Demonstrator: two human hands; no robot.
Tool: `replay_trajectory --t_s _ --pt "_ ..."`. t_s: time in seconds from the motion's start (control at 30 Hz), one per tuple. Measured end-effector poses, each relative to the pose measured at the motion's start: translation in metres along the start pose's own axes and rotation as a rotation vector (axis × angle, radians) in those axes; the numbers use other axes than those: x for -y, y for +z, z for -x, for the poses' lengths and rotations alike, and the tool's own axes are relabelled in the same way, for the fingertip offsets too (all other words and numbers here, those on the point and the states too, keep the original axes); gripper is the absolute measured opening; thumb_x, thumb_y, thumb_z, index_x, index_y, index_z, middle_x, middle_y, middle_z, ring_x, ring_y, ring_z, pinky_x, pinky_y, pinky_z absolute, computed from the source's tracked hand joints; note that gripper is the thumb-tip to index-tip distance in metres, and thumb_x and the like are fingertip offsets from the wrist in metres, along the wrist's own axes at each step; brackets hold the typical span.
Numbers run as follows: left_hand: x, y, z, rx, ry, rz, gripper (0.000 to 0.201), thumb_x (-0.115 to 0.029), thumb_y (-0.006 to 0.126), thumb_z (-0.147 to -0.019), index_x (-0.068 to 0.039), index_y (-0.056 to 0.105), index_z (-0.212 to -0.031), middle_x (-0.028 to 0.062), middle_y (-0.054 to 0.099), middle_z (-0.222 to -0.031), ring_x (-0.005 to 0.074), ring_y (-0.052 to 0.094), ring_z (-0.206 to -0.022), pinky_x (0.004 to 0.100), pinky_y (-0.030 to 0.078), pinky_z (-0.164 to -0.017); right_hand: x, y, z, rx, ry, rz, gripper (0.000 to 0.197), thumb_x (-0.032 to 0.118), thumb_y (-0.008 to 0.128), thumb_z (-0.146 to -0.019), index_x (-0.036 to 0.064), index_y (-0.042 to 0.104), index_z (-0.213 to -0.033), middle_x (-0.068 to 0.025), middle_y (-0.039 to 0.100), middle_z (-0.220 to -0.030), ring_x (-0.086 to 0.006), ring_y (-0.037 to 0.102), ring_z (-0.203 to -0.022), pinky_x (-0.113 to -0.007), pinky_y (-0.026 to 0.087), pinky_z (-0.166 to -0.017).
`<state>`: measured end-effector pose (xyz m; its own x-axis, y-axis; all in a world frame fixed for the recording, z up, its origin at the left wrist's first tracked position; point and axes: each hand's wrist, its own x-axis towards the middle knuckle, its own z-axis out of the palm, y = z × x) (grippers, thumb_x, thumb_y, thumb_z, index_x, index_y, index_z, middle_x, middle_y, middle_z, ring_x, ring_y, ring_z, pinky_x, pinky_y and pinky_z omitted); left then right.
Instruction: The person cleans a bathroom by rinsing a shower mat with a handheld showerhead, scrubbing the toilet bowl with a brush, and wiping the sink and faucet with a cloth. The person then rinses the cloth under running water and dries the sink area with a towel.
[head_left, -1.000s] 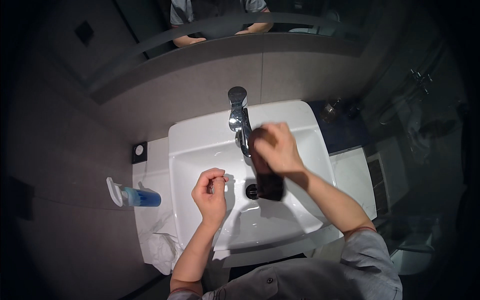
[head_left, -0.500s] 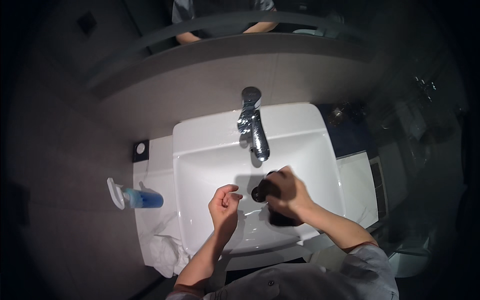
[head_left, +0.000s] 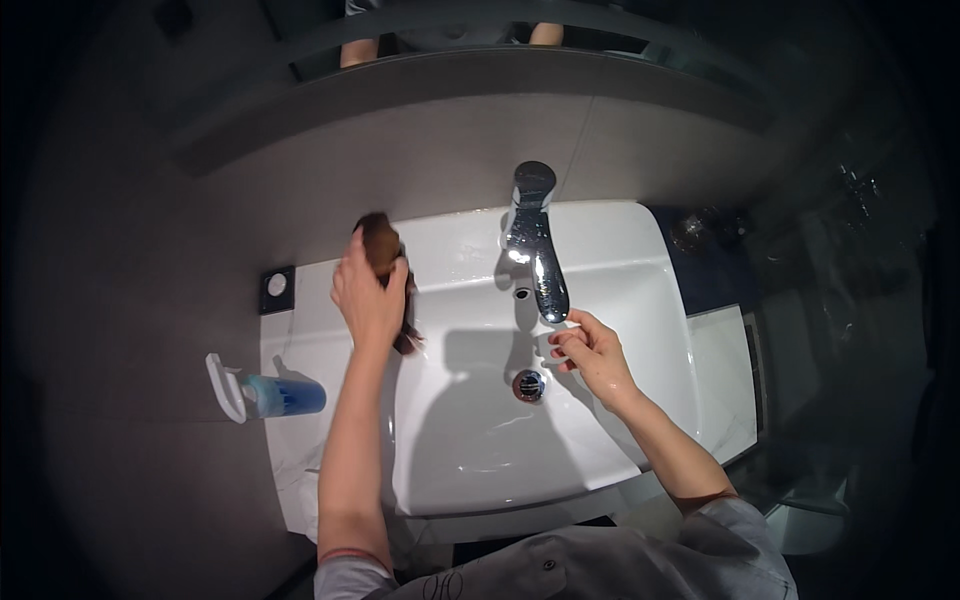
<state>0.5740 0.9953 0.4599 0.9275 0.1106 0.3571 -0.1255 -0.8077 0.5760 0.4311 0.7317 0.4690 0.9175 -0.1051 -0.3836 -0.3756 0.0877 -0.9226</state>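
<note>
In my left hand (head_left: 372, 300) is a dark brown thing (head_left: 381, 246), long and smeared by motion, so I cannot make out its kind. My fingers are closed around it over the back left rim of the white sink (head_left: 480, 460). A chrome tap (head_left: 545, 260) reaches forward over the basin. Just at the tap's tip is my right hand (head_left: 592, 362), its fingers loosely bent and apart, holding nothing. The index fingertip looks to touch the tap's end or lie right beside it. Below them sits the round metal drain (head_left: 528, 386).
Left of the sink, a pump bottle (head_left: 290, 396) of blue liquid with a white head stands on the pale counter (head_left: 283, 345). Behind it is a small black square item (head_left: 277, 288) with a pale disc. A mirror edge (head_left: 460, 45) runs along the wall above.
The dark brown thing has passed from my right hand to my left, and from above the drain to the sink's back left corner. My right hand has moved up to the tap's tip.
</note>
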Motion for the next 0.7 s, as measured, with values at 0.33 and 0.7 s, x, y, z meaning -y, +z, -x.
replay_trajectory --t_s 0.33,0.7 --pt "-0.054 0.120 0.077 -0.095 0.578 0.014 0.068 -0.009 0.073 -0.064 -0.003 0.048 -0.127 0.0241 0.043 -0.131 0.0450 0.042 -0.120 0.0570 0.031 -0.102 -0.042 -0.087 0.056 -0.170 -0.023 0.169 0.023 0.005 0.054 -0.093 -0.0032 0.062 -0.113 0.0005 0.063 -0.084 -0.0033 0.052 -0.073 -0.019 0.044 -0.067" --pt "-0.236 0.214 0.038 0.148 0.246 -0.111 0.073 -0.030 0.072 -0.076 -0.003 0.039 -0.136 0.0225 0.042 -0.132 0.0405 0.041 -0.121 0.0513 0.034 -0.098 -0.052 -0.133 0.078 -0.213 -0.101 0.202 0.019 0.002 0.055 -0.092 -0.0031 0.062 -0.109 -0.0041 0.065 -0.086 -0.0071 0.057 -0.077 -0.021 0.047 -0.071"
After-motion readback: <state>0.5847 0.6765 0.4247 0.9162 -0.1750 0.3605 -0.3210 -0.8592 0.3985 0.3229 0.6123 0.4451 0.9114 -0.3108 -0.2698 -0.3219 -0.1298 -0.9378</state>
